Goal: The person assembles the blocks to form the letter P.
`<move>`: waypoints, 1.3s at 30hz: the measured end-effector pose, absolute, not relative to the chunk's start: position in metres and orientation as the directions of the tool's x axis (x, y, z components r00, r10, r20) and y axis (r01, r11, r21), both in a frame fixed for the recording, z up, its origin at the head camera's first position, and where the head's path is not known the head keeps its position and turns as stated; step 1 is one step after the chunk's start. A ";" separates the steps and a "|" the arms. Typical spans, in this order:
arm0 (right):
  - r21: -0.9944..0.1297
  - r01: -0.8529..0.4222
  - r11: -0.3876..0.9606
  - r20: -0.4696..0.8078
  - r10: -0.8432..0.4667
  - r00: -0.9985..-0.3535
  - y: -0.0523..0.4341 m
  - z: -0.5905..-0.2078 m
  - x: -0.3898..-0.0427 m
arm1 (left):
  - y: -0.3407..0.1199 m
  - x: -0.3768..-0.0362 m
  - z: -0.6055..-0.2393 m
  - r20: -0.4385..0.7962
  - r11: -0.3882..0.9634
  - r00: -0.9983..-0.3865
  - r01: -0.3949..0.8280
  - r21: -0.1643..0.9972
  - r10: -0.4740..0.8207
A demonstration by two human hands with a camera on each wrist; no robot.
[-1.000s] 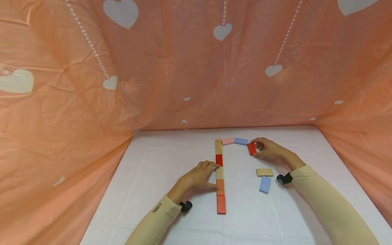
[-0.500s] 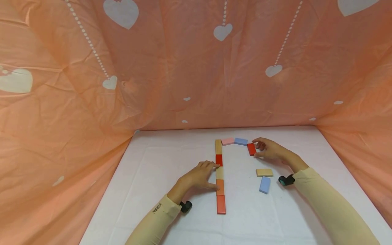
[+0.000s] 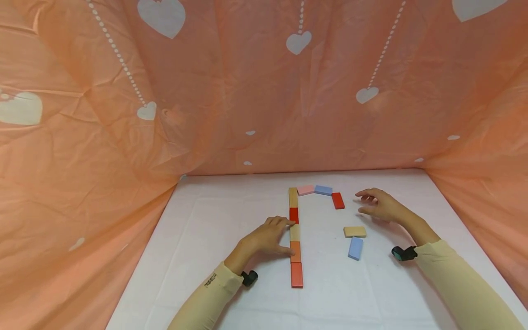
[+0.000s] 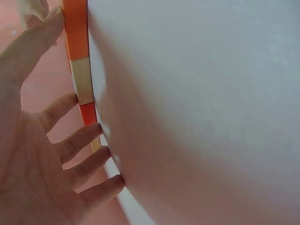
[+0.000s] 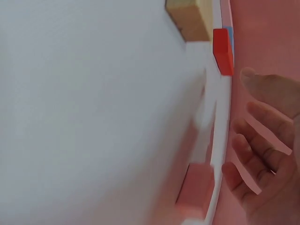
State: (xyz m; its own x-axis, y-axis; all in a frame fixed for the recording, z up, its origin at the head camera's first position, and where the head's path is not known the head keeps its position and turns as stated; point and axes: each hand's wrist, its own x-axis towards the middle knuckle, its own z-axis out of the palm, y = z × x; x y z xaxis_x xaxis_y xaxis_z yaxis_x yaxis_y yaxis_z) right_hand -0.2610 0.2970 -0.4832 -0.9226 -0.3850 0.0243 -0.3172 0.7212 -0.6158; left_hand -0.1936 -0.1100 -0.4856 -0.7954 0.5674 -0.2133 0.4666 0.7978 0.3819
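Note:
A straight row of blocks runs up the table: wooden (image 3: 293,197), red (image 3: 294,215), pale wooden (image 3: 294,233), orange (image 3: 295,251) and a larger-looking red block (image 3: 296,275) nearest me. My left hand (image 3: 267,237) rests along its left side, index fingertip by the red block and thumb at the orange one. From the far end, a pink block (image 3: 305,190), a blue block (image 3: 323,190) and a tilted red block (image 3: 338,200) curve rightward. To the right of that red block hovers my right hand (image 3: 381,205), fingers loosely bent and holding nothing.
A loose wooden block (image 3: 354,232) and a blue block (image 3: 355,248) lie right of the row. In the right wrist view a blurred pinkish block shape (image 5: 197,187) shows low down. An orange curtain (image 3: 264,114) hangs behind the white table (image 3: 231,197).
My right hand has let go of the tilted red block and drawn away to the right. The red block stays in place, and my left hand has not moved.

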 end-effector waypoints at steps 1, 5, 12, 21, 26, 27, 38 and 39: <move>-0.610 -0.322 0.724 0.037 -0.380 -0.924 0.300 -0.484 -0.259 | -0.110 -0.194 -0.486 -0.214 0.798 -0.795 0.467 0.380 0.567; -0.591 -0.374 0.715 0.116 -0.383 -0.916 0.312 -0.487 -0.251 | -0.110 -0.194 -0.485 -0.211 0.797 -0.795 0.470 0.379 0.569; -0.576 -0.416 0.704 0.202 -0.370 -0.907 0.334 -0.497 -0.240 | -0.110 -0.194 -0.486 -0.204 0.794 -0.795 0.474 0.381 0.572; -0.610 -0.332 0.720 0.148 -0.308 -0.940 0.349 -0.502 -0.227 | -0.111 -0.195 -0.488 -0.202 0.792 -0.793 0.477 0.382 0.575; -0.592 -0.269 0.760 0.084 -0.274 -0.958 0.353 -0.502 -0.221 | -0.111 -0.195 -0.488 -0.201 0.788 -0.792 0.475 0.392 0.577; -0.587 -0.256 0.768 0.071 -0.266 -0.961 0.353 -0.502 -0.221 | -0.111 -0.195 -0.488 -0.200 0.788 -0.792 0.475 0.392 0.577; -0.593 -0.213 0.776 0.044 -0.233 -0.971 0.353 -0.502 -0.218 | -0.111 -0.195 -0.488 -0.198 0.788 -0.793 0.476 0.391 0.577; -0.590 -0.214 0.778 0.046 -0.232 -0.972 0.352 -0.501 -0.218 | -0.112 -0.195 -0.488 -0.198 0.788 -0.793 0.476 0.391 0.577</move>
State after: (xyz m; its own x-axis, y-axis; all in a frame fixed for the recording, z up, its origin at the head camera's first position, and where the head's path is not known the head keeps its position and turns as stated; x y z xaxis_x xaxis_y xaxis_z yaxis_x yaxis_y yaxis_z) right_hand -0.2178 0.3520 -0.5014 -0.9715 -0.2324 0.0462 -0.2143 0.7781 -0.5904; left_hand -0.1945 -0.1115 -0.4880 -0.7927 0.5767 -0.1975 0.4758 0.7880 0.3907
